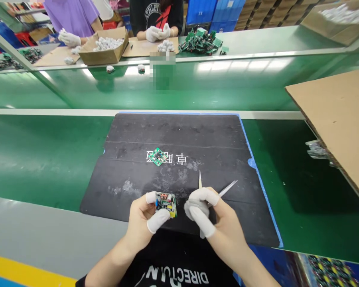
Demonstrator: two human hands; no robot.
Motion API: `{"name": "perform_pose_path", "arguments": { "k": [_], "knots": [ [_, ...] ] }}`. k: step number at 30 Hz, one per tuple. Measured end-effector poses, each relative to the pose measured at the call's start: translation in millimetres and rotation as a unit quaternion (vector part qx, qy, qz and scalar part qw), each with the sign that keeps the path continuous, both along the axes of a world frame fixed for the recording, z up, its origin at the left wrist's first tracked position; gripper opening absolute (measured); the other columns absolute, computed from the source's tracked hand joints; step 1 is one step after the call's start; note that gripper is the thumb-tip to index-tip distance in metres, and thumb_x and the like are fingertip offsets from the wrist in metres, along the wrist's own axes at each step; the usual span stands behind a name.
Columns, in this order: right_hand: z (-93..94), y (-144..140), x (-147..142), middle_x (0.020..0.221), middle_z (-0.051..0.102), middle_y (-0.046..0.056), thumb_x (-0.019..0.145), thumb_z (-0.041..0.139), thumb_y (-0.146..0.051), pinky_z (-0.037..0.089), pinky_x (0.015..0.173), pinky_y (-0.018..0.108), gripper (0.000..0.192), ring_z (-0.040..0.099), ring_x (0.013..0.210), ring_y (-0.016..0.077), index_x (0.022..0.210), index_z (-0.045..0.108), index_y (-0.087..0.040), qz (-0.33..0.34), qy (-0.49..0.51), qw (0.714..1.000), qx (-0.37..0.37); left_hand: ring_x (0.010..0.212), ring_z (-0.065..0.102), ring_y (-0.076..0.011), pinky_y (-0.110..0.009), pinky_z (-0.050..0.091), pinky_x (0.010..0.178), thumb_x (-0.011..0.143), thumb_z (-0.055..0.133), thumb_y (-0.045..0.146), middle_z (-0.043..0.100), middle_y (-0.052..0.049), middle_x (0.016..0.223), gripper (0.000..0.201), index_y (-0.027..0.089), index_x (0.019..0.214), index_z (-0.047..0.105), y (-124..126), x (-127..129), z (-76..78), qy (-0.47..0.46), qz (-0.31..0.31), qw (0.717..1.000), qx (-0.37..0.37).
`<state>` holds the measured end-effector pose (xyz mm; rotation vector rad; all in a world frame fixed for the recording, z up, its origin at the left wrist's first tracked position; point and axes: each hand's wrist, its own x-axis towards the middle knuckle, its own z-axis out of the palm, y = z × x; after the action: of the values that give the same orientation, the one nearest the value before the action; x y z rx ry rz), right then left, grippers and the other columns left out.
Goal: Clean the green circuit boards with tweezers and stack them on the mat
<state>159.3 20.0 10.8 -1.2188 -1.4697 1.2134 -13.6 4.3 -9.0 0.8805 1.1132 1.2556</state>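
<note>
My left hand (143, 218), with white finger cots on thumb and fingertip, is closed on a circuit board (166, 204) crowded with small components. In my right hand (218, 223), also with finger cots, a rounded grey putty-like lump (196, 209) is pinched between thumb and forefinger. Tweezers (228, 189) stick out past that hand's forefinger, tips pointing up and right; how they are held is hidden. A second slim pointed tool (200, 181) passes behind the lump. Beyond both hands, a small green circuit board (158, 156) lies on the black mat (137, 131).
A cardboard sheet (335, 95) juts in at right above the green bench. Across the green conveyor (227, 83) are a box of white pieces (103, 56), a heap of green boards (200, 42) and two people with white-gloved hands. Boards in a tray (332, 271) sit lower right.
</note>
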Motion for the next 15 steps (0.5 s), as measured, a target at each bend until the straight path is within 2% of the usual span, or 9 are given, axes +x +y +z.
{"name": "perform_pose_path", "arguments": {
  "k": [2,4,10,15],
  "knots": [
    [-5.9,3.7,-4.9,0.072,0.062,0.001,0.085,0.056,-0.016,0.042,0.084,0.043,0.009,0.056,0.073,0.0196,0.080,0.061,-0.022,0.005,-0.180,0.978,0.105,0.057,0.064,-0.0162,-0.024,0.056,0.054,0.067,0.082,0.041,0.072,-0.006,0.066,0.031,0.013,0.077,0.075,3.6,-3.9,-2.0,0.024,0.023,0.999,-0.015],
    [-12.0,5.9,-8.9,0.081,0.069,0.003,0.086,0.053,-0.013,0.035,0.097,0.050,0.013,0.061,0.083,0.0229,0.085,0.062,-0.022,0.021,-0.268,0.949,0.166,0.055,0.064,-0.0162,-0.024,0.056,0.052,0.066,0.082,0.042,0.071,-0.006,0.065,0.032,0.013,0.076,0.075,8.1,-6.7,-4.2,0.035,0.047,0.998,-0.027],
    [-18.6,3.3,1.1,0.090,0.074,0.003,0.091,0.051,-0.017,0.030,0.102,0.052,0.013,0.065,0.088,0.0235,0.095,0.061,-0.024,0.035,-0.299,0.931,0.204,0.053,0.062,-0.0145,-0.023,0.055,0.050,0.062,0.083,0.039,0.071,-0.005,0.063,0.030,0.013,0.074,0.075,17.2,-9.5,-11.1,0.046,0.077,0.995,-0.050],
    [-18.1,-1.4,26.3,0.096,0.075,0.005,0.092,0.052,-0.020,0.031,0.100,0.054,0.024,0.065,0.090,0.0255,0.115,0.057,-0.023,0.049,-0.346,0.897,0.272,0.057,0.064,-0.0157,-0.023,0.056,0.051,0.063,0.082,0.034,0.072,-0.005,0.065,0.026,0.013,0.076,0.076,16.1,-9.9,-9.6,0.039,0.075,0.994,-0.062]
  ]
}}
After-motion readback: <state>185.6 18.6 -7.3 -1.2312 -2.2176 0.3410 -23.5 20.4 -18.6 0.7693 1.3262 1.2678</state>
